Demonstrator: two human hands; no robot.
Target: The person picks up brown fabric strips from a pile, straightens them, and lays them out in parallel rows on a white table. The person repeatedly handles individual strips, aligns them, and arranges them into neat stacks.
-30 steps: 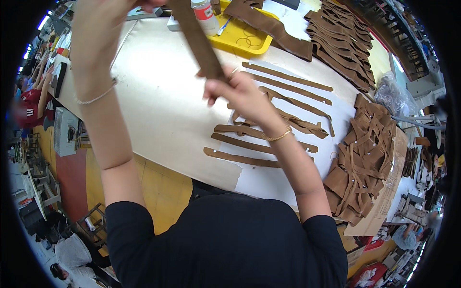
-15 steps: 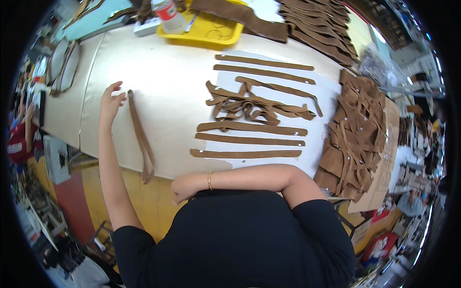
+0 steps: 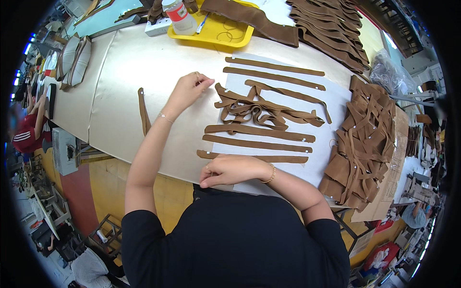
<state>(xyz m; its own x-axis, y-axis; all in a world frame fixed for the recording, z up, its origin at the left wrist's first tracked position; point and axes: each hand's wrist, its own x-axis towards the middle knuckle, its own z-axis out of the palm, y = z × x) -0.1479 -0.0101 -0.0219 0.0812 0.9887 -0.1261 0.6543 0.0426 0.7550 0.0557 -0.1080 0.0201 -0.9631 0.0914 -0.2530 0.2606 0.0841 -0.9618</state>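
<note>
My left hand [image 3: 188, 92] is over the table just left of the tangled brown fabric strips [image 3: 259, 113]. Its fingers are loosely bent, thumb and index reaching rightward, and nothing shows in them. Near the front edge, my right hand [image 3: 229, 170] is curled closed, with no object visible in it. It partly covers the left part of the nearest flat brown strip [image 3: 281, 159]. More flat strips [image 3: 259, 142] lie in rows above and below the tangle on a white sheet [image 3: 331, 103]. Off to the left, a single brown strip [image 3: 143, 111] lies alone, partly behind my left forearm.
A large heap of brown strips [image 3: 362, 139] is at the right, on cardboard [image 3: 391, 158]. At the back stand a yellow tray [image 3: 235, 41] with a bottle [image 3: 180, 18], and stacked wavy brown pieces [image 3: 331, 29]. Pale curved pieces [image 3: 74, 60] lie far left. A person in red [image 3: 29, 137] is beyond.
My left hand has moved right, away from the lone strip toward the tangled strips. My right hand has shifted right, over the nearest flat strip. The view has turned slightly.
</note>
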